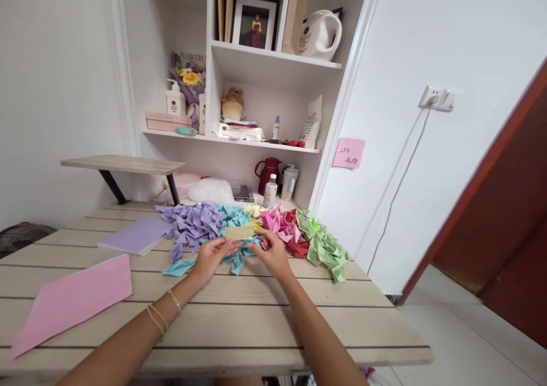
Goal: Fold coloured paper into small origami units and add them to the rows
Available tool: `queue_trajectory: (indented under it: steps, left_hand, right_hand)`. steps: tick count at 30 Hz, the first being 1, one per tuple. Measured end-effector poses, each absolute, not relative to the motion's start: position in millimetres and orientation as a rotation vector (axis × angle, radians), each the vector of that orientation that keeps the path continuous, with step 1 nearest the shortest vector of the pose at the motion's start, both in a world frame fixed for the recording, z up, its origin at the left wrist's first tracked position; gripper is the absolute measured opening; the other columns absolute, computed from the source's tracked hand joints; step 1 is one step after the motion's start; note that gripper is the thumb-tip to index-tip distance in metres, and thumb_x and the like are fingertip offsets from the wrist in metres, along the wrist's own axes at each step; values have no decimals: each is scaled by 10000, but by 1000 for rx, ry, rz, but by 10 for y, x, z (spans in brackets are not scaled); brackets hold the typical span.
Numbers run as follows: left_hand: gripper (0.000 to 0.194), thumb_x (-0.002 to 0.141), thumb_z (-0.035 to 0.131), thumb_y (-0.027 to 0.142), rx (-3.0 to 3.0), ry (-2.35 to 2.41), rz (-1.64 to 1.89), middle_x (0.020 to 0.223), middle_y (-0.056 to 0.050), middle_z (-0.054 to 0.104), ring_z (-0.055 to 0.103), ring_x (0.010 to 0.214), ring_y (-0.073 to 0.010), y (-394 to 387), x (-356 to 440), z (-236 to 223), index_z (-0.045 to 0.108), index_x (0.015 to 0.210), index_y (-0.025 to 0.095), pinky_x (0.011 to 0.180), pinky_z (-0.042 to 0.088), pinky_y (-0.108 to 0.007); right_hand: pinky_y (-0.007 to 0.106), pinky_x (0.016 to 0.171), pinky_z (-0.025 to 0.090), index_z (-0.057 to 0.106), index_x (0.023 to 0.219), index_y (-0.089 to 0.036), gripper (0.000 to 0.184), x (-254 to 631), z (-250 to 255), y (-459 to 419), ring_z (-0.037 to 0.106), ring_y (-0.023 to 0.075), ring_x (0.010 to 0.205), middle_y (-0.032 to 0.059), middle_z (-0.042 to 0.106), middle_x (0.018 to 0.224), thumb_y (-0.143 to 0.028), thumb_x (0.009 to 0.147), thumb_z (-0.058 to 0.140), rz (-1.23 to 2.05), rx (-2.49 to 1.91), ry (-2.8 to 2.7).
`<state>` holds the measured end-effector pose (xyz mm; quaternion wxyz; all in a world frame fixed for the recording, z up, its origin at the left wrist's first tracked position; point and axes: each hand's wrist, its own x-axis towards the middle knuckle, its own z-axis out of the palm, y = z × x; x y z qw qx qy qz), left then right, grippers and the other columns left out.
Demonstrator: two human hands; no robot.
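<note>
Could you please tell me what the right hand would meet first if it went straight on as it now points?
The right hand points forward and leftward, so it would most likely meet the yellow paper first, with blue folded pieces beyond, though depth there is unclear.

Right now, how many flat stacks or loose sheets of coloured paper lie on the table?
2: a lilac one left of the purple folded shapes, and a pink one at the front left of the table. Others may hide beneath the shapes.
</note>
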<state>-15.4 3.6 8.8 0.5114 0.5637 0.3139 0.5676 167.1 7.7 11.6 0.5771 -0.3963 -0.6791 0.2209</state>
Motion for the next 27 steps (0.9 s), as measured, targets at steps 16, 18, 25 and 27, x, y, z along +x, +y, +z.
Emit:
queue_trajectory:
  steps: [16, 18, 25, 27]
  left_hand:
    - [480, 555, 760, 289, 1339, 877, 1470, 944, -108, 707, 656, 861, -250, 58, -179, 104, 654, 987, 107, 856, 491, -392]
    - [414, 562, 758, 285, 1315, 869, 1467, 845, -91, 726, 670, 799, -228, 54, -168, 109, 662, 925, 110, 823, 510, -360]
    - [494, 602, 739, 264, 1306, 786, 1448, 744, -39, 705, 673, 683, -178, 47, -152, 144, 546, 1042, 149, 666, 542, -284]
    - [546, 630, 721, 276, 1299, 789, 1422, 755, -48, 707, 674, 669, -180, 68, -161, 142, 496, 1112, 153, 622, 540, -267]
  right_hand:
    - [270, 607, 474, 709, 718, -202, 137, 1698, 200, 54, 598, 214, 823, 68, 673, 866, -326, 666, 687, 694, -765, -1623]
    - [269, 593, 472, 687, 735, -176, 187, 1666, 151, 83, 597, 188, 725, 60, 669, 782, -347, 658, 686, 747, -794, -1497]
    - [247, 551, 461, 654, 984, -178, 372, 1612, 107, 113, 567, 145, 619, 17, 647, 706, -410, 694, 629, 1022, -800, -1460]
    - [257, 557, 457, 701, 833, -174, 304, 1621, 133, 95, 568, 159, 642, 25, 657, 727, -433, 704, 607, 963, -851, -1494]
